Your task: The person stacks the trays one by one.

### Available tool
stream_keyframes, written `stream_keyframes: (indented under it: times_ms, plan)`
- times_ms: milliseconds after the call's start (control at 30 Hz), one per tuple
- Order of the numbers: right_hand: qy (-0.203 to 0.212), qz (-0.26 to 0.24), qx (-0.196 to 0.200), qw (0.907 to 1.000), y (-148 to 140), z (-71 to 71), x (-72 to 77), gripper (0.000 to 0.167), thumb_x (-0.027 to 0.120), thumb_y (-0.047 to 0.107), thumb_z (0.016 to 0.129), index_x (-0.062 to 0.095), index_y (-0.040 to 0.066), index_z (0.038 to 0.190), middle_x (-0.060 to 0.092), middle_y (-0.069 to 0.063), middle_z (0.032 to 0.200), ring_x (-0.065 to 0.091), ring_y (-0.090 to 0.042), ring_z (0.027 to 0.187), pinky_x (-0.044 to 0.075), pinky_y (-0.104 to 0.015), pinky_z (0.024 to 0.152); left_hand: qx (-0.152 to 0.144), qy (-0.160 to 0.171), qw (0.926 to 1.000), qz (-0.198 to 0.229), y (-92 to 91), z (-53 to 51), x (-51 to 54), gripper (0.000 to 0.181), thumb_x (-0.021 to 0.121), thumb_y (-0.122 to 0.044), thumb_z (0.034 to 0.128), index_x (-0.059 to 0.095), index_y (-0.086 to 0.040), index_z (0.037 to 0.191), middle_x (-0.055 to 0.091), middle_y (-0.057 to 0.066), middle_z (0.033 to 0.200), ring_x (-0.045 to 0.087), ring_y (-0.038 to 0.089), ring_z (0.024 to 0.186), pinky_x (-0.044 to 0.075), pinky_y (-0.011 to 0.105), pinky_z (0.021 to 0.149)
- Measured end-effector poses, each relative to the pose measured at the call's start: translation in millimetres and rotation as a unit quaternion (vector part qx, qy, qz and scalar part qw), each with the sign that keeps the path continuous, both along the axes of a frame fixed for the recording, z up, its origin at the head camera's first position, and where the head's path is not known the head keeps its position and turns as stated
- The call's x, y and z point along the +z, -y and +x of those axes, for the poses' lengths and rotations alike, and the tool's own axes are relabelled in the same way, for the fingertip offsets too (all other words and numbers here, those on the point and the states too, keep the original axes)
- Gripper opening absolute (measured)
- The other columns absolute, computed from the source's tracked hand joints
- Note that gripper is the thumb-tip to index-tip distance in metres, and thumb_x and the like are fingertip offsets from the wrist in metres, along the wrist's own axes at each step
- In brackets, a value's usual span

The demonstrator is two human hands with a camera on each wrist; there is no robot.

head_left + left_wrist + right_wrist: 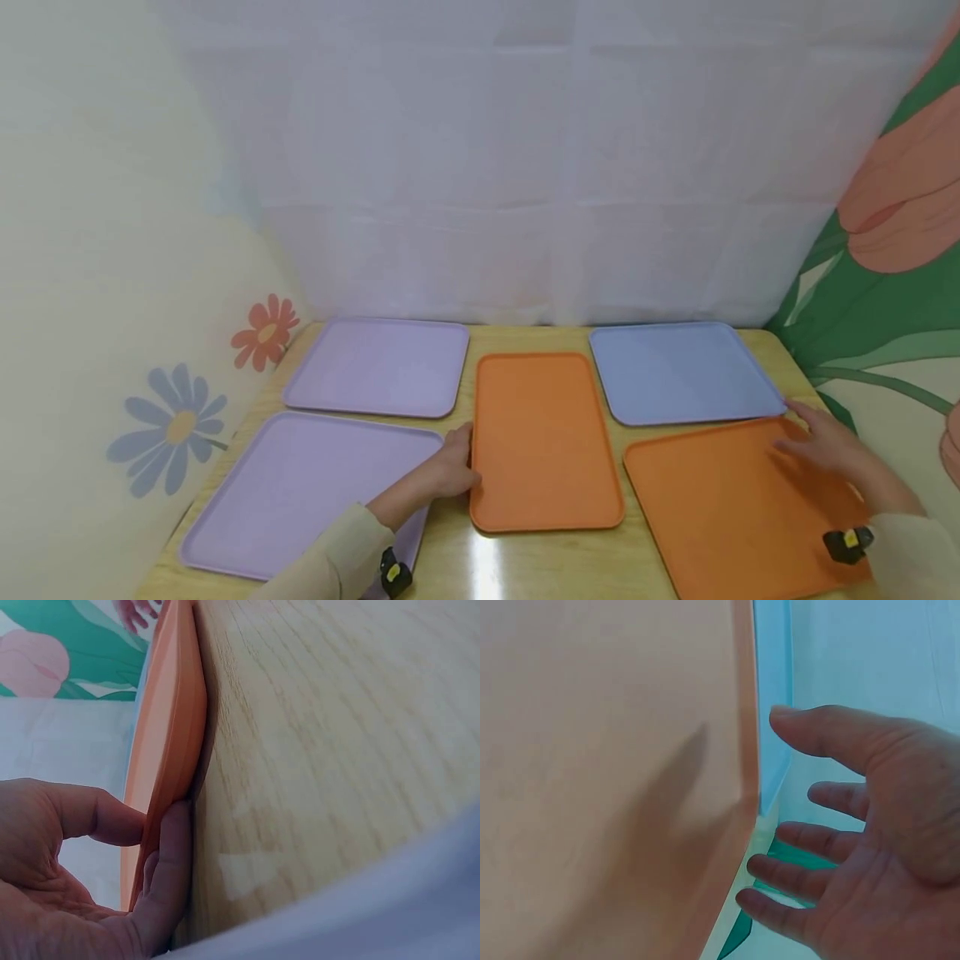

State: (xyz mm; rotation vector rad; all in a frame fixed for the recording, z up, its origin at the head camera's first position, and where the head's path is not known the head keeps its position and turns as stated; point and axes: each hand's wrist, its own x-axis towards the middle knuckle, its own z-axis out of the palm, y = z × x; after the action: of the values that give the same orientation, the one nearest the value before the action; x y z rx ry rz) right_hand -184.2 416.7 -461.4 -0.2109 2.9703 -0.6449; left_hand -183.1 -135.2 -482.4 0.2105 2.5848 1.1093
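Note:
My left hand (450, 467) pinches the left edge of the middle orange tray (543, 442), which lies lengthwise between the other trays. In the left wrist view the thumb presses inside that tray's rim (161, 750) while the fingers sit under its outer side. Over the far right corner of a second orange tray (735, 508) is my right hand (821, 442), its fingers spread and holding nothing. The right wrist view shows this hand (870, 825) apart from the tray's rim (746, 712), with its shadow falling on the tray. Close to its fingertips is a blue tray (678, 375).
Two lilac trays lie on the left, one at the back (382, 367) and one nearer (315, 492), on a wooden table (547, 567). A white cloth (450, 167) hangs behind the table. Flower-painted walls (900, 333) stand at both sides.

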Motion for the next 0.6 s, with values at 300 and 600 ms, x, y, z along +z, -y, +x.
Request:
stream_keyframes:
  times_ms: [300, 600]
  plan:
    - [0.043, 0.008, -0.019, 0.9988, -15, 8.5, -5.4, 0.077, 0.072, 0.021, 0.092, 0.03, -0.031, 0.131, 0.038, -0.056, 0.127, 0.044, -0.068, 0.112, 0.044, -0.071, 0.09, -0.003, 0.006, 0.9999, 0.009, -0.7, 0.3, 2.0, 0.092, 0.066, 0.007, 0.0681, 0.023, 0.02, 0.148, 0.033, 0.04, 0.146, 0.032, 0.048, 0.139, 0.027, 0.057, 0.118]
    - [0.062, 0.023, -0.018, 0.9976, -23, 12.2, -11.5, 0.076, 0.071, 0.022, 0.092, 0.032, -0.033, 0.128, 0.041, -0.055, 0.124, 0.044, -0.068, 0.112, 0.045, -0.07, 0.091, 0.006, 0.015, 0.9996, 0.022, -2.2, 1.8, 3.8, 0.092, 0.065, 0.009, 0.0676, 0.023, 0.018, 0.149, 0.033, 0.039, 0.147, 0.032, 0.047, 0.14, 0.025, 0.056, 0.119]
